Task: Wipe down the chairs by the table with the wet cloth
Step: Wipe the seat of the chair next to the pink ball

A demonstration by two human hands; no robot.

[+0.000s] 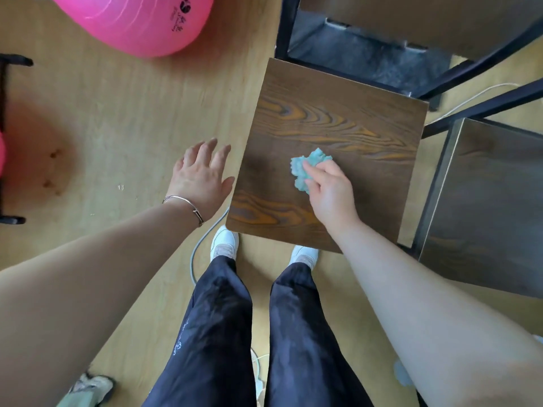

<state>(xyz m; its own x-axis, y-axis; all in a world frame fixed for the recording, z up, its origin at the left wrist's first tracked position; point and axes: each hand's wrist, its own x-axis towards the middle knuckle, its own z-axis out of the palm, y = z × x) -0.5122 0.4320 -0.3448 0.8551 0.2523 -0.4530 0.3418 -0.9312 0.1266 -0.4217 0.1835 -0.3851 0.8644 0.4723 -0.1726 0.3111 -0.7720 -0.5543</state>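
Both arms are seen bare as far as the frame's edge, and a thin silver-coloured bangle (188, 202) with a small clasp is worn at the wrist of the left hand (201, 174). The legs are covered by loose, dark navy trousers (305, 333) of a slightly shiny, creased fabric, on whose left leg a line of small pale script (179, 337) is stitched along the outer side. White shoes (224, 240) with a pale, mesh-like panel over the top are worn on both feet.
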